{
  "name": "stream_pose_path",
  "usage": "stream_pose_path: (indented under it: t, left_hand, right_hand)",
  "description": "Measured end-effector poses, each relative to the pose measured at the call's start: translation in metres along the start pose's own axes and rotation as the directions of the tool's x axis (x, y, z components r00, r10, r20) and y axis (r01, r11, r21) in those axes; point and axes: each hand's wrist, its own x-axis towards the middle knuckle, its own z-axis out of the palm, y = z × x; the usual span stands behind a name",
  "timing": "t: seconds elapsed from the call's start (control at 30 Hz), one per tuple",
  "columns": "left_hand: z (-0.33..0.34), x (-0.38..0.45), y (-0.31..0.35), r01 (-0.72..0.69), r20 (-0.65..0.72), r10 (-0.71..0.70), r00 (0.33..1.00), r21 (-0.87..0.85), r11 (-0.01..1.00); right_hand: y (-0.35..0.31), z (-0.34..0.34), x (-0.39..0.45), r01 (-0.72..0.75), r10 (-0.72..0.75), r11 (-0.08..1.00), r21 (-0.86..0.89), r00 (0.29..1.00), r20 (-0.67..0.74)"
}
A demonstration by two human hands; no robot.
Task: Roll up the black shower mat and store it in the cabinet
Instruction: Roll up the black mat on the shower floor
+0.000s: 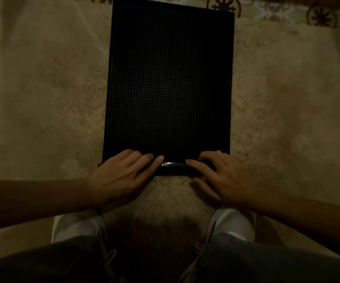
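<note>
head view: black mat (169, 78) lies flat on carpet (52, 88). left hand (122, 176) & right hand (224, 178), fingers spread, pinch its curled near edge. rolling just begun; next, push the roll fwd evenly.

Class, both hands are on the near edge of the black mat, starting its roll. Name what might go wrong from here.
1. The left hand and right hand press only a small first curl of the black mat; it may spring flat.
2. Uneven pushing could skew the roll.
3. The carpet may drag on the mat.
</note>
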Motion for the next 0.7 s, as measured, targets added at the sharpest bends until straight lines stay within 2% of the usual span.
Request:
stream_pose_path:
  t: [0.2, 0.4, 0.5, 0.7]
  left_hand:
    - [0.017, 0.005, 0.000, -0.069, -0.069, 0.070, 0.995, 0.005, 0.998]
    - [0.014, 0.006, -0.016, -0.085, 0.015, 0.087, 0.996, -0.116, 0.990]
    - [0.012, 0.014, -0.019, -0.067, 0.015, 0.071, 0.997, -0.172, 0.983]
    - [0.011, 0.017, -0.025, -0.075, 0.004, 0.076, 0.997, -0.138, 0.988]
  right_hand:
    - [-0.002, 0.002, 0.008, 0.018, -0.020, 0.998, -0.056, 0.999, -0.044]
    - [-0.004, -0.001, 0.006, 0.031, -0.031, 0.997, -0.070, 1.000, -0.005]
    - [-0.003, 0.001, 0.006, 0.032, -0.033, 0.997, -0.076, 0.999, -0.014]
    - [0.005, 0.005, 0.010, 0.033, -0.032, 0.999, 0.013, 0.999, -0.038]
